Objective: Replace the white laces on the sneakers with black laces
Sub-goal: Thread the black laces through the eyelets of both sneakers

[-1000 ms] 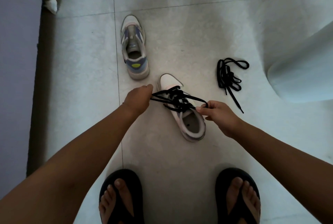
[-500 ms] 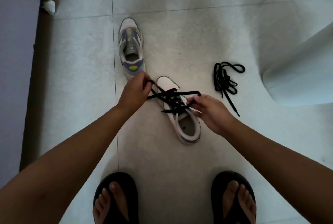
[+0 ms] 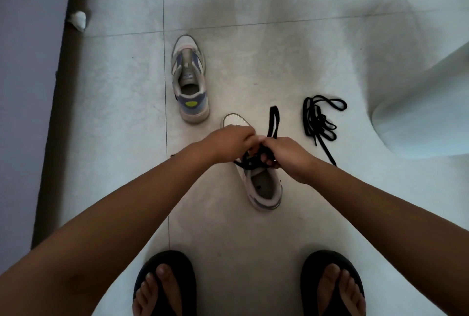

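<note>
Pinching the black lace point(image 3: 273, 122) over the near sneaker point(image 3: 264, 186), the left hand point(image 3: 229, 141) and right hand point(image 3: 286, 154) meet knuckle to knuckle at mid-frame, fingers of both curled round its strands; 1 loop stands up above the right hand, and crossed strands lie over the tongue below. This sneaker sits just right of centre, heel toward the bottom of the frame. Counted out: 2 sneakers, 2 black laces, 2 hands. The far sneaker point(image 3: 189, 79), unlaced, stands upper left of the near one, apart from it. The spare black lace point(image 3: 319, 122) lies bundled on the floor point(image 3: 253, 23) to the right, touching nothing. 2 feet in black sandals point(image 3: 165, 282) fill the bottom edge. Half a second earlier the hands were spread to either side of the shoe, pulling the ends apart; now they have closed together over it
</note>
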A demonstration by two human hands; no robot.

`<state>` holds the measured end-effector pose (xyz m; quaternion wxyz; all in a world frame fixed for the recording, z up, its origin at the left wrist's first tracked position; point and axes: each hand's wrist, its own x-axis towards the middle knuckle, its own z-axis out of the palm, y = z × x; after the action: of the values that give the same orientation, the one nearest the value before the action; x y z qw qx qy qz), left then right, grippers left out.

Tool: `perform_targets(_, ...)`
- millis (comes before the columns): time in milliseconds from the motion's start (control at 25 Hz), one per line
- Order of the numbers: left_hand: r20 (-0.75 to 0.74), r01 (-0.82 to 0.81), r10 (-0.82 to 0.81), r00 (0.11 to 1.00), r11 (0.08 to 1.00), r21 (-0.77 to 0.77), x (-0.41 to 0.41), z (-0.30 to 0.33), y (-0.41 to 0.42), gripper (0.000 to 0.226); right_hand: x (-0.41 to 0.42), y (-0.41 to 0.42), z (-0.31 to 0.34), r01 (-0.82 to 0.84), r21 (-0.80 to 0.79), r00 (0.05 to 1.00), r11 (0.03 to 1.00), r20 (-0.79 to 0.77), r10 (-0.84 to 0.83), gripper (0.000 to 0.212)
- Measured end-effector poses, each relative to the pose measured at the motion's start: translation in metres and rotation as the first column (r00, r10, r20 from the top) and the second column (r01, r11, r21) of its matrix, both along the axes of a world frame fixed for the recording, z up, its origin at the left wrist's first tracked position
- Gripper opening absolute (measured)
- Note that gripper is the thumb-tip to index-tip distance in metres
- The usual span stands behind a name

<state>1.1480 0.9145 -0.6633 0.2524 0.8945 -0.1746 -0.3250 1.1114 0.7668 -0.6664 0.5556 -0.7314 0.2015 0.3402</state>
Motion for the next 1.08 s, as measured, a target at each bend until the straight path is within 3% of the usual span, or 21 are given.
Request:
perform_targets(80,0.068,-0.011,0.007,0.998,0.999,0.052,-0.001,0.0,0.022,0.029,0.002,-0.007,-0.004,0.112,0.121,0.989,0.986,-0.111,-0.098,0.03)
perform_targets(120,-0.005,-0.028,0.028,1.0,1.0,-0.013,-0.003,0.001,0.034,0.026,0.002,-0.009,-0.006,0.188,0.192,0.97,0.963,-0.188,-0.152,0.025)
perform_targets(200,-0.297,0.04,-0.068,0.953,0.994,-0.1,-0.013,0.009,0.05,0.017,0.001,-0.01,-0.008,0.294,0.267,0.931,0.918,-0.299,-0.211,0.017)
perform_targets(240,-0.394,0.131,-0.154,0.906,0.988,-0.086,-0.019,0.011,0.053,0.014,0.0,-0.009,-0.009,0.295,0.26,0.929,0.919,-0.303,-0.212,0.017)
perform_targets(320,-0.319,0.175,-0.19,0.929,0.982,-0.076,-0.024,0.003,0.044,0.021,0.0,-0.005,-0.008,0.213,0.197,0.961,0.957,-0.218,-0.169,0.025)
perform_targets(360,-0.228,0.047,-0.077,0.97,0.989,-0.137,-0.022,-0.003,0.034,0.027,-0.001,-0.004,-0.007,0.155,0.163,0.979,0.974,-0.161,-0.129,0.027)
perform_targets(440,-0.271,-0.296,0.208,0.94,0.894,-0.338,-0.014,-0.01,0.014,0.031,0.0,-0.004,-0.003,0.016,0.056,0.999,0.998,-0.032,-0.014,0.027)
perform_targets(480,-0.293,-0.344,0.237,0.926,0.85,-0.399,-0.014,-0.012,0.006,0.028,-0.001,-0.004,-0.001,-0.075,-0.058,0.992,0.996,0.097,0.08,0.026)
perform_targets(520,-0.277,-0.32,0.217,0.936,0.852,-0.414,-0.014,-0.014,0.0,0.023,-0.003,-0.003,-0.001,-0.164,-0.244,0.931,0.956,0.281,0.232,0.022)
perform_targets(560,-0.251,-0.269,0.179,0.951,0.882,-0.387,-0.014,-0.021,-0.002,0.019,-0.006,-0.001,-0.003,-0.203,-0.471,0.768,0.859,0.467,0.438,0.02)
perform_targets(600,-0.222,-0.207,0.13,0.966,0.907,-0.368,-0.014,-0.028,-0.003,0.018,-0.01,0.001,-0.007,-0.167,-0.652,0.544,0.74,0.565,0.62,0.021)
perform_targets(640,-0.189,-0.147,0.084,0.978,0.924,-0.352,-0.015,-0.031,-0.003,0.021,-0.015,0.001,-0.012,-0.105,-0.736,0.386,0.669,0.59,0.709,0.023)
perform_targets(680,-0.188,-0.118,0.059,0.98,0.938,-0.325,-0.014,-0.031,-0.002,0.022,-0.019,-0.001,-0.016,-0.089,-0.747,0.345,0.659,0.597,0.724,0.022)
perform_targets(800,-0.299,-0.107,0.009,0.954,0.943,-0.316,-0.008,-0.032,0.004,0.036,-0.022,-0.012,-0.026,-0.105,-0.604,0.614,0.79,0.586,0.529,0.012)
perform_targets(880,-0.254,-0.093,0.012,0.967,0.947,-0.308,-0.005,-0.033,0.009,0.028,-0.022,-0.018,-0.033,-0.058,-0.493,0.741,0.868,0.561,0.368,0.014)
perform_targets(1000,-0.079,-0.09,0.072,0.994,0.962,-0.259,-0.006,-0.031,0.009,0.012,-0.023,-0.02,-0.033,0.024,-0.379,0.811,0.925,0.548,0.204,0.01)
perform_targets(1080,0.162,0.063,-0.052,0.985,0.996,-0.064,-0.01,-0.033,0.012,0.015,-0.034,-0.031,-0.033,0.046,-0.301,0.859,0.952,0.499,0.116,0.011)
